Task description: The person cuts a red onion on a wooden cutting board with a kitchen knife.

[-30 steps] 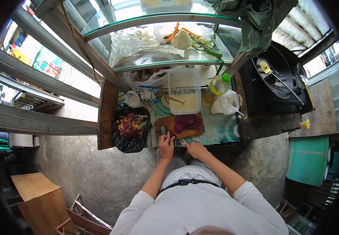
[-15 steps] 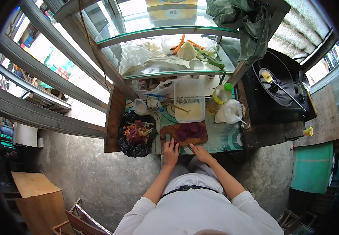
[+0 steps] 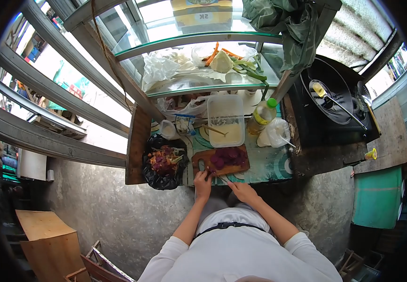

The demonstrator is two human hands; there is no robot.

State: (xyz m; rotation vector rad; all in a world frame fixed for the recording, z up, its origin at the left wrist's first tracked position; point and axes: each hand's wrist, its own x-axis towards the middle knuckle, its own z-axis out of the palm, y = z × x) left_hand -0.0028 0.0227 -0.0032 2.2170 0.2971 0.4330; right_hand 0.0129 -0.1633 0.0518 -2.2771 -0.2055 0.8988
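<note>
A wooden cutting board (image 3: 208, 169) lies on the counter with a pile of purple vegetable pieces (image 3: 227, 156) on it. My left hand (image 3: 203, 181) holds a small purple piece against the board's near edge. My right hand (image 3: 242, 190) grips a knife (image 3: 224, 179) whose blade points toward my left hand. Both hands are at the near edge of the counter, close together.
A black bag of peelings (image 3: 162, 162) sits left of the board. Behind the board stand a clear plastic tub (image 3: 226, 120), an oil bottle (image 3: 262, 115) and plastic bags. A dark wok with a ladle (image 3: 331, 96) is at the right. Glass shelves (image 3: 203, 77) hold vegetables above.
My hands have stayed at the board's near edge; the right hand has shifted slightly back and right with the knife. The view has tilted a little.
</note>
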